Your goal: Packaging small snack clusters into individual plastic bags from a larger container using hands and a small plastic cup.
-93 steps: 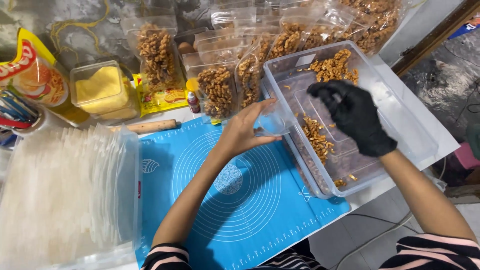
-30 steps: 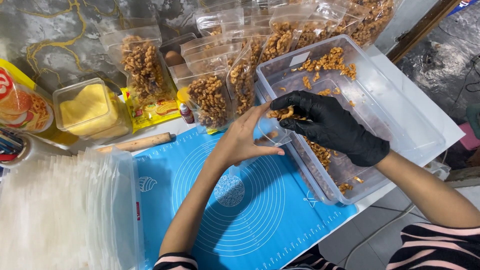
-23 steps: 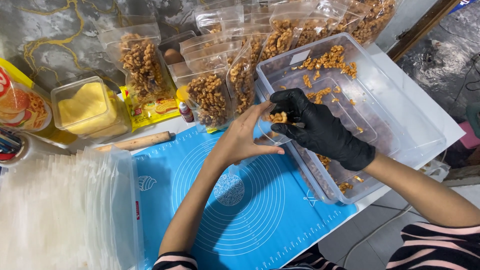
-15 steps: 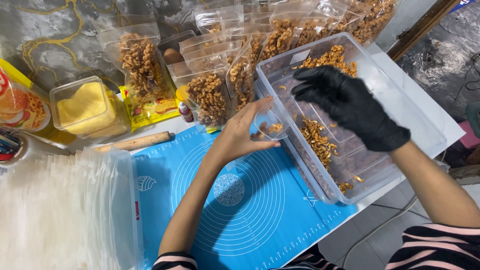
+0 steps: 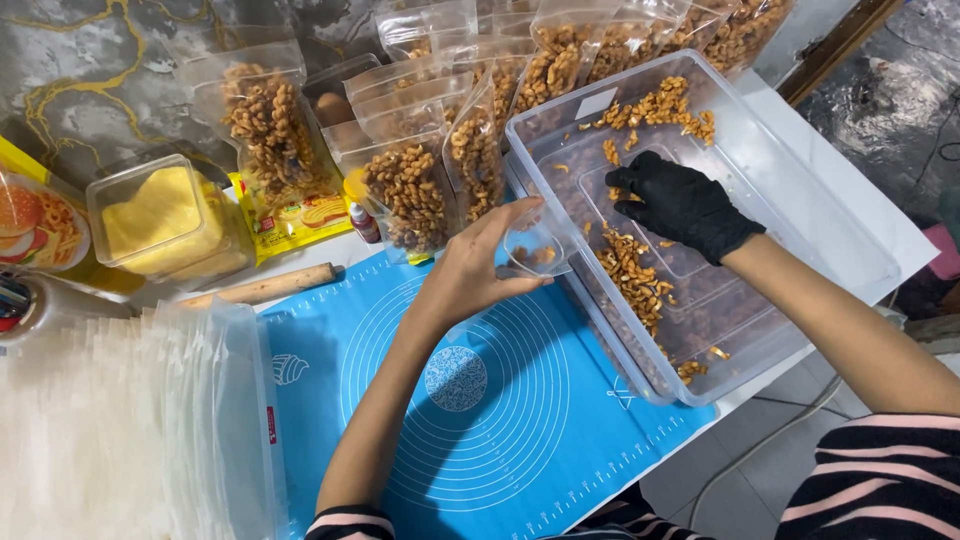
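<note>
bare left hand (image 5: 470, 275) holding small clear pouch (image 5: 535, 250) open; black-gloved right hand (image 5: 685, 205) curled over golden snacks (image 5: 630, 275) inside clear tub (image 5: 850, 250); blue mat (image 5: 480, 420) beneath.

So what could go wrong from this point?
1. The left hand holds the small clear pouch open at the edge of the clear tub, over the blue mat; pieces could miss it and fall there.
2. The filled pouches lean on one another just behind it; a nudge might topple them.
3. The tub seems to overhang the table edge and could tip.
</note>
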